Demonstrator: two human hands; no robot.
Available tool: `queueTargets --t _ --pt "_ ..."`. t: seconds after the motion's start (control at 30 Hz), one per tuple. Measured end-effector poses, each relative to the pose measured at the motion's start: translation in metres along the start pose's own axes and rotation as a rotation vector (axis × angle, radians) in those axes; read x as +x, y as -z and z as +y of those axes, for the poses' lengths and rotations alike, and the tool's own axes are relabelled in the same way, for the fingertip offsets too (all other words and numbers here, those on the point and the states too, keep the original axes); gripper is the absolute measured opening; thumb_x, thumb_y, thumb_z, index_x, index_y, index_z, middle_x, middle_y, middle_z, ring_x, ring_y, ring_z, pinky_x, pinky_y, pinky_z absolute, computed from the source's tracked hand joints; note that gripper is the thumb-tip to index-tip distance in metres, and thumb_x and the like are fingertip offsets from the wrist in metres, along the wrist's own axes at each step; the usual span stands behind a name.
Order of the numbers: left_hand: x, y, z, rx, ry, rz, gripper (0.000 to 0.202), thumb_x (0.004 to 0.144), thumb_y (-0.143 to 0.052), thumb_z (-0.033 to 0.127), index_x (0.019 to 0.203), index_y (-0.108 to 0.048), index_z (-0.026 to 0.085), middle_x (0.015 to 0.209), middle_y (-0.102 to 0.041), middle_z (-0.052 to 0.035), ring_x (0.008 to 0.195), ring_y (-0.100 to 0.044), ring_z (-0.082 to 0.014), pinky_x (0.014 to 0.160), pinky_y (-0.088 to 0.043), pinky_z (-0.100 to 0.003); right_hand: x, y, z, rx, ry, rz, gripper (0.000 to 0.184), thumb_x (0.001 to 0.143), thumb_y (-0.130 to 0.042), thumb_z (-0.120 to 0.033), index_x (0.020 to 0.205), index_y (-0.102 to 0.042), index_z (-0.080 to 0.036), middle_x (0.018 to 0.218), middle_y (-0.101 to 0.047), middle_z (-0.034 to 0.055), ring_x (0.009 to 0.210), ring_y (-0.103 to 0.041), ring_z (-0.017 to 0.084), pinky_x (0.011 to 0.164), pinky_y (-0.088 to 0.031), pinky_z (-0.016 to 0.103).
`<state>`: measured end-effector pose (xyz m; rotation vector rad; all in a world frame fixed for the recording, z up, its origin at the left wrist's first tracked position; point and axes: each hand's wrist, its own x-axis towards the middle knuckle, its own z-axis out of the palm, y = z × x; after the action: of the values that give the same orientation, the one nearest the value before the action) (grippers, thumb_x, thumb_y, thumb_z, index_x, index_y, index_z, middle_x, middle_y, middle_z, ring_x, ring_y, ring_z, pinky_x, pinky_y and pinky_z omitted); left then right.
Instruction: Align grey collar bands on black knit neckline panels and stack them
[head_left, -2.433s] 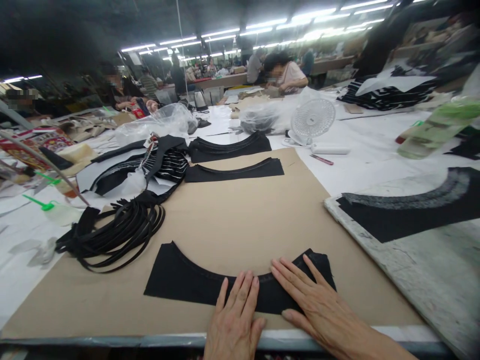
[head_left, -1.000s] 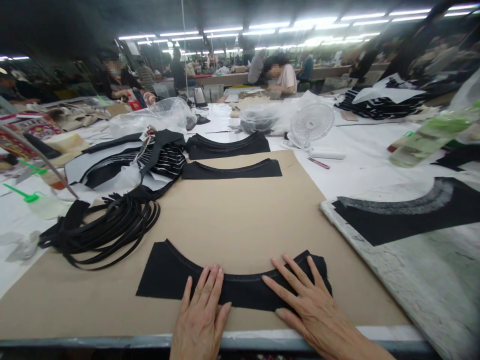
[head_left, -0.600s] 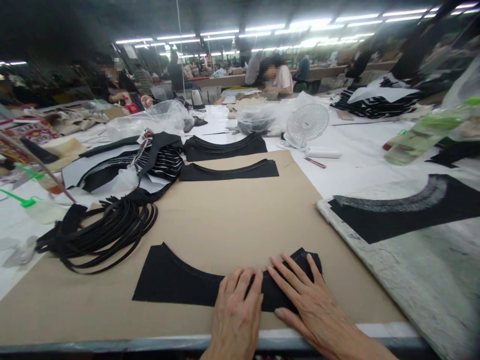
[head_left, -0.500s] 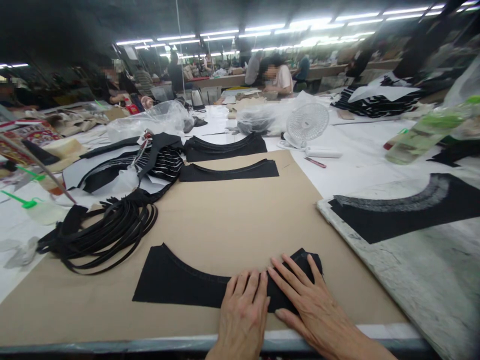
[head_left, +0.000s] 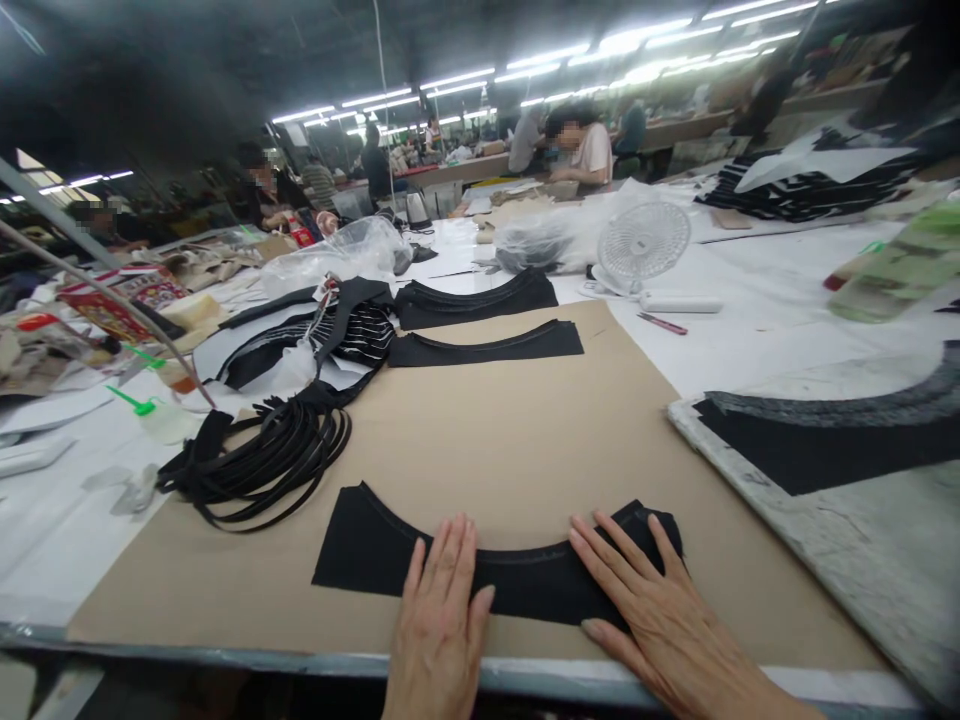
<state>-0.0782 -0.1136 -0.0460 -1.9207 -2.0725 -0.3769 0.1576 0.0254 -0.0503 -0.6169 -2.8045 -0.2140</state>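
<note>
A black curved fabric piece [head_left: 525, 585] lies flat on a sheet of brown paper [head_left: 480, 440], its hollowed edge facing away from me. My left hand [head_left: 442, 610] rests flat across its middle-left part, fingers stretched out and pointing away. On the right end of the same piece, my right hand [head_left: 645, 600] presses down with its fingers spread. Parts of the cloth under both palms are hidden. Farther back on the paper lie two more black curved pieces, a nearer one [head_left: 487, 346] and a farther stack [head_left: 476, 300].
Left of the paper sits a coil of black strips [head_left: 262, 470], with a striped black bundle [head_left: 352, 335] behind it. A white fan [head_left: 643, 245] and a small cutter [head_left: 662, 324] are beyond. At right, a stone-like slab [head_left: 825, 560] bears another black piece [head_left: 810, 450]. Co-workers sit farther off.
My left hand has slid left along the fabric, away from my right hand, which stays on the right end. The whole view has shifted and tilted slightly.
</note>
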Motion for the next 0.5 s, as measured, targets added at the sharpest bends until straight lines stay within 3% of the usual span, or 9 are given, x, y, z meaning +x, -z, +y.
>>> queueTargets --t 0.17,0.33,0.5 --pt "-0.016 -0.006 -0.022 0.103 -0.077 -0.091 0.060 0.094 -0.041 0.031 0.149 -0.023 0.015 0.150 -0.038 -0.0063 0.137 -0.037 -0.0208 0.110 -0.033 -0.040 0.000 -0.003 -0.001 -0.003 0.005 0.014 0.071 0.089 -0.045 -0.046 0.151 -0.022 -0.019 0.149 -0.038 0.0042 0.137 -0.032 0.031 0.112 0.003 0.059" --pt "-0.013 -0.003 -0.016 0.144 -0.062 -0.067 0.060 0.097 -0.036 0.035 0.149 -0.021 0.010 0.150 -0.036 -0.0089 0.138 -0.035 -0.0221 0.106 -0.037 -0.041 -0.006 -0.016 0.005 -0.024 0.003 0.104 0.073 0.087 -0.046 -0.050 0.151 -0.023 -0.023 0.146 -0.043 0.0059 0.132 -0.040 0.032 0.112 -0.007 0.060" --pt "-0.013 -0.010 -0.013 0.123 -0.144 -0.017 0.067 0.095 -0.033 0.053 0.148 -0.025 0.013 0.149 -0.039 -0.0066 0.135 -0.040 -0.0234 0.104 -0.041 -0.041 -0.014 -0.036 0.017 -0.003 -0.062 0.196 0.079 0.083 -0.048 -0.048 0.152 -0.020 -0.022 0.144 -0.045 0.0085 0.130 -0.042 0.036 0.110 -0.014 0.062"
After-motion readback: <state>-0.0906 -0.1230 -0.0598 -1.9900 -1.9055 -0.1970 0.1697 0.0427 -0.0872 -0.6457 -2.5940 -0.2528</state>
